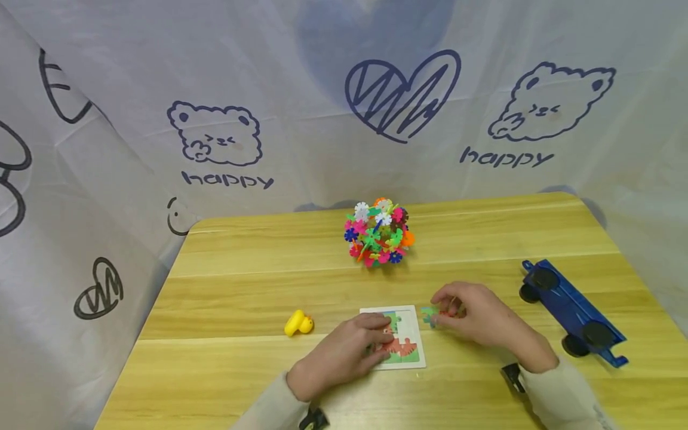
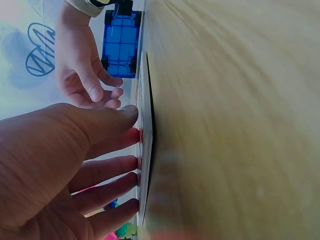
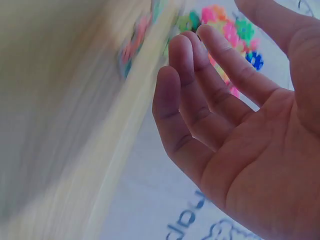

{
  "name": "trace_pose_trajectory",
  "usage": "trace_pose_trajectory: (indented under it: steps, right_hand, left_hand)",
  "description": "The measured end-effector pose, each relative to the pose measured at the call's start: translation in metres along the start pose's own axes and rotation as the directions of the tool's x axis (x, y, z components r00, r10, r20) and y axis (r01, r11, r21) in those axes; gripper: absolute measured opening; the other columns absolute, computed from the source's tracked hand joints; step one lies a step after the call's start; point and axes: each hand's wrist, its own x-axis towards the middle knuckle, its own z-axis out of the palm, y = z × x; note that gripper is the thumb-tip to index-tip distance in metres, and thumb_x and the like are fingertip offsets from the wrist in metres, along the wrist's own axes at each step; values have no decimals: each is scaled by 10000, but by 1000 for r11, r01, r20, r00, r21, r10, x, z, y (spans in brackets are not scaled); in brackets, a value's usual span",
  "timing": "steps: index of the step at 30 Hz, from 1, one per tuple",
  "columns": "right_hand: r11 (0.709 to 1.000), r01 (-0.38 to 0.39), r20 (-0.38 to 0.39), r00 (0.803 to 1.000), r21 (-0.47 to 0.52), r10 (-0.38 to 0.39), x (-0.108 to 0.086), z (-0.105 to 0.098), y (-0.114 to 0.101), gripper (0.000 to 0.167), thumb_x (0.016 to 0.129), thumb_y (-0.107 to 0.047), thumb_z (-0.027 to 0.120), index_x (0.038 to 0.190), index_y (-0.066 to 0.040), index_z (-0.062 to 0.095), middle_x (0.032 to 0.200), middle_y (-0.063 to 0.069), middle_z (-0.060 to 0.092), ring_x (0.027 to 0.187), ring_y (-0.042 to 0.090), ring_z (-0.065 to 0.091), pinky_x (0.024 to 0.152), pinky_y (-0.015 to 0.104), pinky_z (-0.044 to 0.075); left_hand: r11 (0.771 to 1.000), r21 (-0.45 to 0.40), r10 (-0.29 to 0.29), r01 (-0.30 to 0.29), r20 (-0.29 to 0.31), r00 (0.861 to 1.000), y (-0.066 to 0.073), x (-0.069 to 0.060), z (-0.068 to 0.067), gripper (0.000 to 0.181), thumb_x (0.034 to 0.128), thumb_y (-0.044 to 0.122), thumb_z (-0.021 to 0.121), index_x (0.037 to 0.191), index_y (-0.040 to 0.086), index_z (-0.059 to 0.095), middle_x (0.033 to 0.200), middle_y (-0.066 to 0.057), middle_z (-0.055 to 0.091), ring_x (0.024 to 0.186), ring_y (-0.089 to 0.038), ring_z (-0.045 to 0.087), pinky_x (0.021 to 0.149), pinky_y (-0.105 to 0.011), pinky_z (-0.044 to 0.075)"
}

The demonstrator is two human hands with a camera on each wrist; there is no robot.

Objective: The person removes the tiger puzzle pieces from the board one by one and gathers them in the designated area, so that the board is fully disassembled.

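Note:
In the head view a jigsaw puzzle in a white frame [image 1: 421,352] lies on the table, its green and red pieces [image 1: 408,351] partly covered by my left hand [image 1: 344,352]. The fingertips of that hand rest on the puzzle, as the left wrist view also shows. Just right of the frame are loose puzzle pieces [image 1: 428,315], green and red. Over them hovers my right hand [image 1: 478,313], partly hiding them. From the right wrist view, its fingers [image 3: 180,60] bend loosely, with nothing visible between them, and blurred pieces [image 3: 135,45] lie on the table beyond.
A yellow toy duck [image 1: 298,323] sits left of the puzzle. Behind stands a ball of colourful snowflake-shaped plastic pieces [image 1: 378,233]. At the right, a blue toy vehicle [image 1: 575,310] lies with its wheels showing. White printed cloth [image 1: 322,167] hangs behind the wooden table [image 1: 226,370].

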Motion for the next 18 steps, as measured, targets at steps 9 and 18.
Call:
trace_pose_trajectory:
  steps: [9,18]
  right_hand:
    - [998,47,97,994,-43,-42,1,26,-23,238,930,-260,889,1100,-134,781,902,-86,660,795,36,560,700,208,510]
    - [994,71,135,989,-81,-60,0,47,-31,228,894,-269,919,1031,-217,745,868,-110,589,770,15,473,697,214,416]
  left_hand:
    - [1000,-5,-13,13,11,1000,0,0,-1,331,1025,281,793,1308,109,805,1511,-96,692,1440,-235,641,1248,-348,501]
    - [1000,2,21,-21,-25,999,-1,-1,2,312,1006,251,816,1271,85,818,1464,-117,717,1404,-252,664,1225,-356,527]
